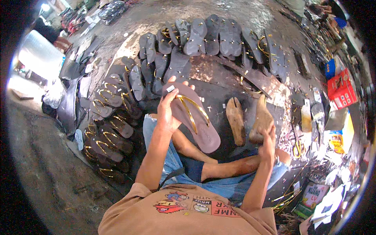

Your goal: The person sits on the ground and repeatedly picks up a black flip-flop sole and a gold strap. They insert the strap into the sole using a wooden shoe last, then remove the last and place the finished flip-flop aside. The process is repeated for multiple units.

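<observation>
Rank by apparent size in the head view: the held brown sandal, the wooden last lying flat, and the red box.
1. Brown sandal, in the left hand, nearest the camera.
2. Wooden last.
3. Red box, at the bent rim, so unsure against the last.

The floor (pixel 51 184) is carrying everything, and a dark work slab (pixel 219 84) is lying on it as the landmark. Grey soles (pixel 203 37) are fanning along the slab's far edge. Brown sandals (pixel 109 137) with gold straps are lying stacked to its left. A wooden last (pixel 235 119) is lying on the slab itself. Boxes (pixel 341 88) and scraps are crowding its right.
</observation>
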Tool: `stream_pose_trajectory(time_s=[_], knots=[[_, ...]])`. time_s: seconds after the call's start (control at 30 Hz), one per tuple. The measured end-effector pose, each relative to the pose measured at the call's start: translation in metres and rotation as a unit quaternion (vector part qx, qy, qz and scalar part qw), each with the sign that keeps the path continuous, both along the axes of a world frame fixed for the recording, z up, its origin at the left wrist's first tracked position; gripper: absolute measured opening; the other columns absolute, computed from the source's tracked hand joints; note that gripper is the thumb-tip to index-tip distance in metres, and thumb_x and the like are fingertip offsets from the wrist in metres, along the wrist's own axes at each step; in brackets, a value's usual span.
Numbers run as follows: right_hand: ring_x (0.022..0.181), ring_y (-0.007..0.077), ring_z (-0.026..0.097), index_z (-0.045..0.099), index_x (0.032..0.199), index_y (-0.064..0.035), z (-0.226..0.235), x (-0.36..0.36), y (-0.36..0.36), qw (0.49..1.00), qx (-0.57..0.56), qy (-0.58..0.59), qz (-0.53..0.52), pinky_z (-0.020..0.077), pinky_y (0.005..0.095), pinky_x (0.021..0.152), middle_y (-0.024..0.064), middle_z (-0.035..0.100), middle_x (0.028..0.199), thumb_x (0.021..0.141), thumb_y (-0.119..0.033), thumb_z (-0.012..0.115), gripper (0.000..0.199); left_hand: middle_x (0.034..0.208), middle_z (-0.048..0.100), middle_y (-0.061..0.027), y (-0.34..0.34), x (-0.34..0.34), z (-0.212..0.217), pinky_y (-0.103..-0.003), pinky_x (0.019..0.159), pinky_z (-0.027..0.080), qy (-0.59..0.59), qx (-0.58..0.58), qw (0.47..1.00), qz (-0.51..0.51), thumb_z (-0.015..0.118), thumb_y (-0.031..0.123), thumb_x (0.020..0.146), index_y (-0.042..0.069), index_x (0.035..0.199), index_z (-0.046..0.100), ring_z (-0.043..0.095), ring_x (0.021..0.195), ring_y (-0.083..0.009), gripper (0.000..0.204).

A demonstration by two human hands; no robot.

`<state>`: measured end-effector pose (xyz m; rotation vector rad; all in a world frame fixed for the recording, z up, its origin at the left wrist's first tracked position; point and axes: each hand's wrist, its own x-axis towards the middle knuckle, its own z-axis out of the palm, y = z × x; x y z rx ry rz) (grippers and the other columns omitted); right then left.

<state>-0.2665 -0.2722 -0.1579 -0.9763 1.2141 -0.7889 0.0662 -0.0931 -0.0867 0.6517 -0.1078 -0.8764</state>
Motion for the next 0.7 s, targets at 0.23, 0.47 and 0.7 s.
stream_pose_trajectory(time_s=[0.23, 0.47, 0.7], knots=[[0.109, 0.0253, 0.072, 0.061, 0.135, 0.0084, 0.104, -0.010, 0.131, 0.969, 0.144, -0.175, 0.094, 0.0590, 0.0378, 0.094, 0.0141, 0.071, 0.123, 0.083, -0.019, 0.082, 0.062, 0.145, 0.056, -0.0135, 0.009, 0.021, 0.011, -0.073, 0.114, 0.043, -0.078, -0.030, 0.990, 0.113, 0.059, 0.009, 0.096, 0.026, 0.160, 0.038, 0.053, 0.140, -0.0371, 0.069], [0.127, 0.0348, 0.068, 0.062, 0.139, 0.0067, 0.124, 0.026, 0.142, 0.925, -0.264, -0.004, 0.272, 0.0529, 0.0422, 0.108, 0.0274, 0.067, 0.137, 0.082, -0.005, 0.075, 0.059, 0.143, 0.056, -0.0195, 0.000, -0.037, 0.030, -0.072, 0.111, 0.046, -0.043, -0.001, 0.998, -0.046, 0.058, 0.006, 0.094, 0.022, 0.158, 0.038, 0.054, 0.139, -0.0416, 0.069], [0.137, 0.0372, 0.061, 0.060, 0.143, 0.0066, 0.120, 0.028, 0.164, 0.909, -0.333, 0.014, 0.250, 0.0466, 0.0450, 0.115, 0.0290, 0.060, 0.148, 0.083, -0.005, 0.075, 0.063, 0.154, 0.050, -0.0299, 0.007, -0.027, 0.028, -0.069, 0.113, 0.045, -0.058, 0.008, 0.993, -0.106, 0.056, 0.015, 0.101, 0.021, 0.148, 0.045, 0.050, 0.144, -0.0464, 0.048]])
